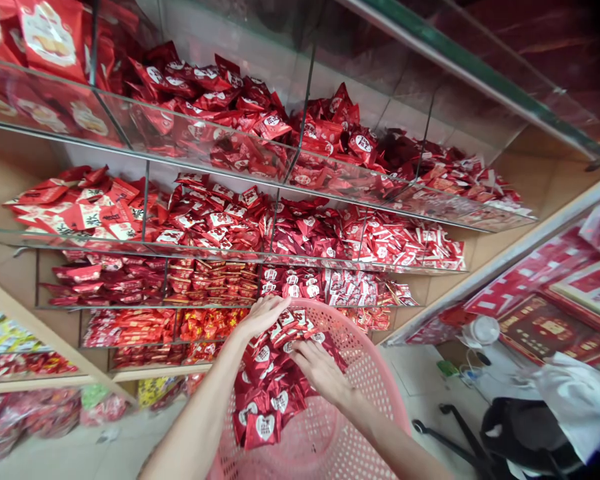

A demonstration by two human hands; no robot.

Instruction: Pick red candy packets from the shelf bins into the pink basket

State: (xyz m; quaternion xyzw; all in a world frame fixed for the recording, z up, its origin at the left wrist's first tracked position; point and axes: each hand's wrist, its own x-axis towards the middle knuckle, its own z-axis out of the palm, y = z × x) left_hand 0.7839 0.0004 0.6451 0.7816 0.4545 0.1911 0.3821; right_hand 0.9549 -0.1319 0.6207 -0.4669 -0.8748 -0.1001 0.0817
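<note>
A pink plastic mesh basket (375, 387) is held up close below the view, heaped with red heart-printed candy packets (265, 400). My left hand (263, 317) lies palm down at the top of the heap, by the far rim, with its fingers spread. My right hand (320, 373) rests on the packets in the middle of the basket, fingers apart and slightly curled. Neither hand shows a packet gripped in it. The lower part of the basket is hidden behind the heap and my forearms.
Glass display bins (260, 153) in tiers fill the wall ahead, stacked with red packets. A wooden shelf edge (40, 333) runs at the left. Red gift boxes (545, 327) stand at the right, above a tiled floor (415, 393), black metal legs (455, 440) and white cloth (575, 400).
</note>
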